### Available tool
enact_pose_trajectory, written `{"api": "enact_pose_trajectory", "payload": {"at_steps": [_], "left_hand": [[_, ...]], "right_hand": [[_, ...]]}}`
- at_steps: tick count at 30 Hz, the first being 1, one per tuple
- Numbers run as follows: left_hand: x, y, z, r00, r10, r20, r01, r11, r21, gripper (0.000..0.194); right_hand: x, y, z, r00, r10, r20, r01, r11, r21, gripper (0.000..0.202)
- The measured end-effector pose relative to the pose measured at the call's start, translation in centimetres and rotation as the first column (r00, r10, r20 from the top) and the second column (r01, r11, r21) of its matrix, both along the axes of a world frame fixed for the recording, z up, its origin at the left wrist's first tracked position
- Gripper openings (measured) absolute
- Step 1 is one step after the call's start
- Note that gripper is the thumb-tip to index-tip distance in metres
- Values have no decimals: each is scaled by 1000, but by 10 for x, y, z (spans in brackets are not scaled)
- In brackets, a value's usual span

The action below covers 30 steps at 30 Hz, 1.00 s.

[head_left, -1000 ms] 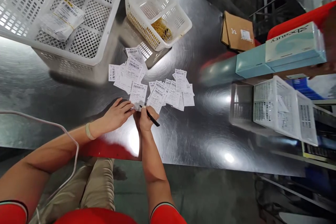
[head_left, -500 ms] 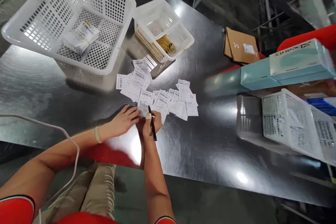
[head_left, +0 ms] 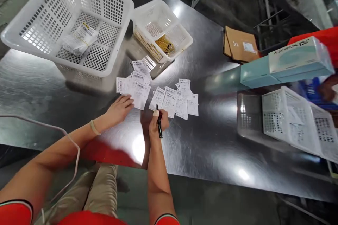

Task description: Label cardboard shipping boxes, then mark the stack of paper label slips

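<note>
Printed paper slips with barcodes lie in two overlapping groups on the shiny metal table. Flat on the lower edge of the left group of slips [head_left: 142,95] rest the outstretched fingers of my left hand [head_left: 120,109]. My right hand [head_left: 158,121] grips a black pen [head_left: 160,126]. The pen's tip is at the lower part of a slip [head_left: 157,98] at the left end of the right group. Whether the tip touches the paper, I cannot tell. More slips [head_left: 181,105] overlap to the right of it.
Behind the slips stand a large white basket [head_left: 105,66] with a banded bundle of slips [head_left: 80,38], and a smaller basket [head_left: 139,38] holding yellow rubber bands [head_left: 165,45]. Rightward are cardboard [head_left: 241,44], pale blue boxes [head_left: 287,61], white baskets [head_left: 271,112] and another person's hand [head_left: 327,88]. A cable [head_left: 76,158] crosses my left arm.
My left hand has moved left, and the slip that lay under the pen now lies on the left group. My right hand has shifted slightly right with the pen, over another slip.
</note>
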<state>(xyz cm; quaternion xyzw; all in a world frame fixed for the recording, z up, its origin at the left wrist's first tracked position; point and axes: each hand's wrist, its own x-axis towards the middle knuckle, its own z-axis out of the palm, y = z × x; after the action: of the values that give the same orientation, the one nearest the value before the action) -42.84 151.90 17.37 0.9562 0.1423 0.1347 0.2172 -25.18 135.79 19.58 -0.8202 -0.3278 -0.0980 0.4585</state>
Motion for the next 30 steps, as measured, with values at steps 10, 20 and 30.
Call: {"api": "enact_pose_trajectory", "payload": {"at_steps": [10,20,30], "left_hand": [[-7,-60,-17,996,-17,83,14,999,33,40],[-6,-59,-17,996,-28,80,22,998,67,39],[-6,-59,-14,996,-14,84,7,997,82,39]], "right_hand": [[-31,12,-10,955,103,-279,-116,993,-32,51],[-30,11,-20,985,154,-82,-163,981,-110,52],[-30,8,-22,985,167,-51,-172,976,-134,52]]}}
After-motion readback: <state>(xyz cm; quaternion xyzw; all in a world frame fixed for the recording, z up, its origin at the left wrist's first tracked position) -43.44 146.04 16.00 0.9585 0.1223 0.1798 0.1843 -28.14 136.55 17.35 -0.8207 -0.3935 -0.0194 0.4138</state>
